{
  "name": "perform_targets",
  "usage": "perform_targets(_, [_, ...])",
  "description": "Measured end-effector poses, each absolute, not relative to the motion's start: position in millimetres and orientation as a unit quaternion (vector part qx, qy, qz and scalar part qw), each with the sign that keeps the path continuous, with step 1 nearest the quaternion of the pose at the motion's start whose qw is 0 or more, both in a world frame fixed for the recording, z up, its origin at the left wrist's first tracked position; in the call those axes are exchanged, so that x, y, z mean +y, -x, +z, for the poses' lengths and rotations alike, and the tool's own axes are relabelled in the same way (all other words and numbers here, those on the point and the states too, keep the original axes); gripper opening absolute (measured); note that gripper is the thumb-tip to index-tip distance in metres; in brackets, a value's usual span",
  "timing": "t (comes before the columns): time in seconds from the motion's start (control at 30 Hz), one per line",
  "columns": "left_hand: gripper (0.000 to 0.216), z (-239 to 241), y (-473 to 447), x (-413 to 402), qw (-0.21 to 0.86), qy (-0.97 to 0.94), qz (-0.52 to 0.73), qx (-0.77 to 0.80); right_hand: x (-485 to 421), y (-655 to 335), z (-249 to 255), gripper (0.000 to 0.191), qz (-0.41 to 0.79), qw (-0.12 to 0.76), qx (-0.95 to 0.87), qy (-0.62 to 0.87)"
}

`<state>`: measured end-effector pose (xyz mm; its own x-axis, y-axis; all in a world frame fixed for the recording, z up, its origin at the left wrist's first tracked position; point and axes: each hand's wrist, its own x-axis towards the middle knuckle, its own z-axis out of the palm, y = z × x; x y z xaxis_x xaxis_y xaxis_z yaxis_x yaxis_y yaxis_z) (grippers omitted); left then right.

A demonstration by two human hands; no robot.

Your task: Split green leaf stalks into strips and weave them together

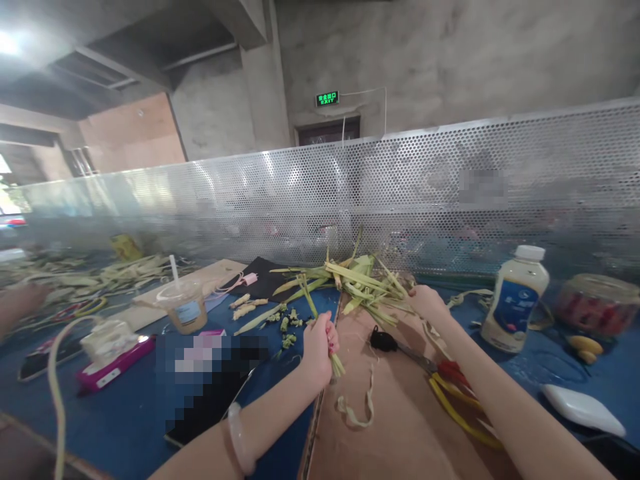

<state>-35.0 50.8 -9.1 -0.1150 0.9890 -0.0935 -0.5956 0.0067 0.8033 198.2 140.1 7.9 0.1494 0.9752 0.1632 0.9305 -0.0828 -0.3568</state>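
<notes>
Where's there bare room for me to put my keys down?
The near end of the brown board, left of the yellow-handled scissors, and the blue tabletop between the pink power strip and the black object. The leaf pile crowds the board's far end.

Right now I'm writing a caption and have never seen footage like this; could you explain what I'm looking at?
There is no machine here, just a person's two bare hands. The single picture comes from a camera worn on that person's head, looking forward and down. The left hand grips a small bundle of narrow green leaf strips. The right hand is at the right edge of a loose yellow-green leaf pile; whether it grips anything is unclear. On the flat brown board lie yellow-and-red-handled scissors. The blue tabletop also holds a clear plastic cup with a straw and a white-capped bottle with a blue label.
</notes>
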Motion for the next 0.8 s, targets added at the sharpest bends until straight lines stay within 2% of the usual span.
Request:
perform_targets(0.13, [0.035, -9, 35, 51, 0.610, -0.264, 0.645, 0.376, 140, -194, 8, 0.036, -0.001, 0.188, -0.644, 0.741])
perform_targets(0.27, [0.036, -10, 34, 49, 0.590, -0.302, 0.646, 0.379, 140, -184, 5, 0.021, 0.086, 0.127, -0.735, 0.660])
perform_targets(0.37, [0.039, -10, 33, 48, 0.572, -0.341, 0.642, 0.380, 139, -181, -5, 0.022, 0.123, 0.109, -0.770, 0.617])
perform_targets(0.63, [0.038, -12, 34, 50, 0.580, -0.328, 0.641, 0.380, 146, -184, -12, 0.015, 0.129, 0.156, -0.777, 0.596])
perform_targets(0.8, [0.038, -11, 34, 50, 0.591, -0.325, 0.637, 0.374, 142, -194, 13, 0.022, 0.103, 0.253, -0.761, 0.588])
